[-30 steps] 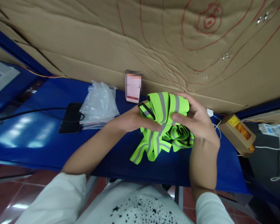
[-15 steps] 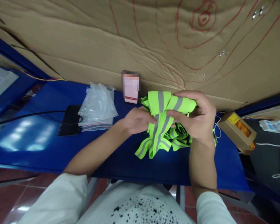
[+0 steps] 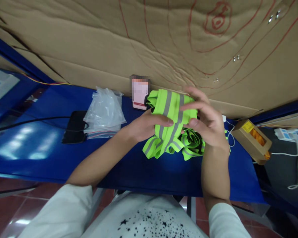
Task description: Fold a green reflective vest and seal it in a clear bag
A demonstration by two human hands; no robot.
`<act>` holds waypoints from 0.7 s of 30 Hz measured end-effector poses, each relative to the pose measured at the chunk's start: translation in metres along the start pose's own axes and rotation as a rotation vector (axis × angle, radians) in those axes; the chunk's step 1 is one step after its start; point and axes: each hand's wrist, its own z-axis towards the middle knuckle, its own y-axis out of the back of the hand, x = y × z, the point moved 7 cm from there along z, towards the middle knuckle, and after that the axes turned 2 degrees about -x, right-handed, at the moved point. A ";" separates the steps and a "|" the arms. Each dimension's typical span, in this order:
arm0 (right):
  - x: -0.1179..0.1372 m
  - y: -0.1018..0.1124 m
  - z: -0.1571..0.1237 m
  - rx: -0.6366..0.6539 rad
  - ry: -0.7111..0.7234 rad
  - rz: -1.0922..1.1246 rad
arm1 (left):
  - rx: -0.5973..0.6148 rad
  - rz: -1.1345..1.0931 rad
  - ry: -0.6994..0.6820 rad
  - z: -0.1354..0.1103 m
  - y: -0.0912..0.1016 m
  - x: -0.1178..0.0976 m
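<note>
Both hands meet over the blue table (image 3: 39,145), holding a neon-green reflective vest (image 3: 172,124) with grey stripes, bunched into a loose bundle. The left hand (image 3: 145,125) closes on the vest's left side, thumb pressed across the front of the fabric and the other fingers hidden behind it. The right hand (image 3: 207,124) clasps the vest's right side, index finger laid across the top fold and thumb pinching the cloth from below; the rest of its fingers curl round the bundle. The upper part of the vest is lifted off the table between the two hands, while its lower folds and striped ends hang down to the blue surface just below; whether they rest fully on it cannot be told. Left of the vest lies a stack of clear plastic bags (image 3: 104,110), and further left of that a black phone (image 3: 74,127) with a dark cable (image 3: 27,119) running to it. Just behind the vest's upper left corner stands a small pink card (image 3: 139,96), blurred. Right of the vest, well apart, sits a brown carton (image 3: 252,140) with a yellow label, with white cables (image 3: 229,134) between it and the right hand. Behind everything leans a large cardboard sheet (image 3: 89,43) marked with red lines.
</note>
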 end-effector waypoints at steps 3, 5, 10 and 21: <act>-0.020 0.000 -0.003 -0.048 -0.126 0.153 | 0.023 0.004 0.043 -0.002 -0.001 0.006; -0.037 -0.012 -0.009 0.057 -0.259 0.214 | 0.029 0.004 0.063 -0.002 0.000 0.009; -0.038 -0.014 -0.013 0.023 -0.304 0.187 | 0.029 -0.088 0.059 0.006 0.004 0.013; 0.014 -0.004 -0.008 -0.112 0.129 -0.231 | 0.041 0.088 -0.084 0.002 0.005 0.012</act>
